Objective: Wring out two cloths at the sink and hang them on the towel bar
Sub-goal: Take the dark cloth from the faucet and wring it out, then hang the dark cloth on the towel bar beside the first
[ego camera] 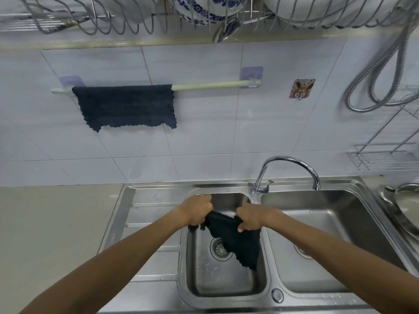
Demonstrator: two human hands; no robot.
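Two hands [223, 215] gripping dark cloth [235, 239] over sink basin [226, 284].

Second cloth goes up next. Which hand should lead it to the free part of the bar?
Probably the right hand. The bare stretch of towel bar lies right of the hung cloth. Both it and the left hand grip the dark cloth over the sink.

No readable text, label, brand name or number shows anywhere in this view. The one sign-like thing is a small square adhesive hook plate [301, 88] on the white wall tiles, printed with a brown cartoon animal figure and no lettering. The blue-and-white patterned porcelain bowl [199, 10] in the wire dish rack carries floral decoration only, no writing. The stainless steel sink [156, 200] bears no legible stamp or mark.
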